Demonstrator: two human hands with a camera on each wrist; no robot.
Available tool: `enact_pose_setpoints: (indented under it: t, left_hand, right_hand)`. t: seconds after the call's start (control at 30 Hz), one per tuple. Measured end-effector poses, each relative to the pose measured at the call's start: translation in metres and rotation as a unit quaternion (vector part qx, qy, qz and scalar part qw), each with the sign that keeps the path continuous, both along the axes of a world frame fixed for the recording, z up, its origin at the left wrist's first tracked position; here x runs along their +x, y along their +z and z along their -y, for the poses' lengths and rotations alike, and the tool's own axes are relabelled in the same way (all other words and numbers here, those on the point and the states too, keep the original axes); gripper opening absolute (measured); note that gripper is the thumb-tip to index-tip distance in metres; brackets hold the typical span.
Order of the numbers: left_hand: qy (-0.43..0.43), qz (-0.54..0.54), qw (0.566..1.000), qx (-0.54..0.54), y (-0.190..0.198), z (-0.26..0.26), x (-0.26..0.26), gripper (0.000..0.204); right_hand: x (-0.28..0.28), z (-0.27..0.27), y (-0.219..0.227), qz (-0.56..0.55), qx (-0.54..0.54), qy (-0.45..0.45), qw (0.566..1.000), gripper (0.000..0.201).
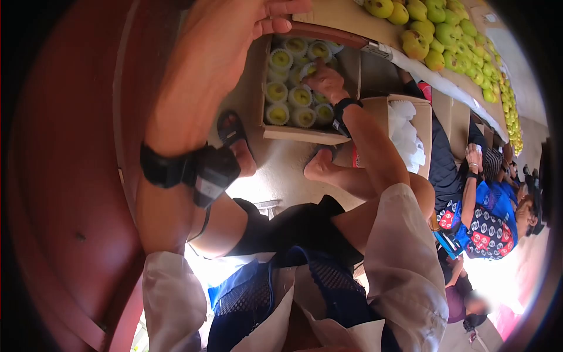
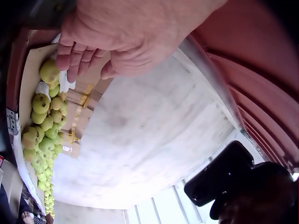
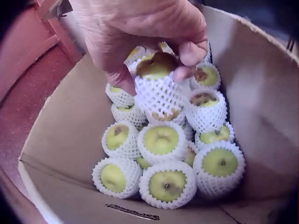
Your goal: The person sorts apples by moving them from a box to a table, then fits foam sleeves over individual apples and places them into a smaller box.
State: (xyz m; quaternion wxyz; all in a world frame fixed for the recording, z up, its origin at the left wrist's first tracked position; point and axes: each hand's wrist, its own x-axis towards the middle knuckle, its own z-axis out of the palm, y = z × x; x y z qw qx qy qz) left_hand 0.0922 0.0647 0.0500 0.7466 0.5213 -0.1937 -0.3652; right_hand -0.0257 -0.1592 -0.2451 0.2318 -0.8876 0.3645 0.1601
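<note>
In the right wrist view, the right hand (image 3: 145, 28) grips a green fruit in a white foam net (image 3: 161, 93) by its top, over other netted fruits (image 3: 168, 186) in a cardboard box (image 3: 70, 126). The head view has the right hand (image 1: 325, 81) inside the box (image 1: 305, 134) near its far right part. The left hand (image 1: 275, 14) is raised at the top of the head view, partly cut off. In the left wrist view the left hand (image 2: 121, 42) has its fingers extended and slightly bent, near loose green fruits (image 2: 44, 126); a bit of white material (image 2: 66, 84) shows by its fingertips, contact unclear.
Loose green fruits (image 1: 448, 35) lie on a raised cardboard-lined ledge (image 1: 346, 20). Right of the box stands another carton (image 1: 422, 132) with white foam nets (image 1: 403, 132). A red metal wall (image 1: 70, 158) is at the left. Several people are at the right, one in a patterned blue vest (image 1: 489, 226).
</note>
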Motion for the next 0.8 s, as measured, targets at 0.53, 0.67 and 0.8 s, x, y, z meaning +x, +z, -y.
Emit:
enact_pose_setpoints:
  t: [0.53, 0.67, 0.8]
  left_hand:
    - [0.007, 0.017, 0.998, 0.062, 0.024, -0.003, -0.016, 0.035]
    - [0.026, 0.015, 0.997, 0.073, 0.023, 0.002, -0.017, 0.034]
    - [0.014, 0.007, 0.999, 0.043, 0.01, 0.0, -0.006, 0.033]
  right_hand:
    - [0.042, -0.014, -0.043, 0.068, -0.012, -0.102, 0.992, 0.093]
    - [0.043, -0.022, -0.061, 0.14, -0.037, -0.136, 0.98, 0.094]
    - [0.04, -0.024, -0.069, 0.171, -0.027, -0.153, 0.973, 0.093]
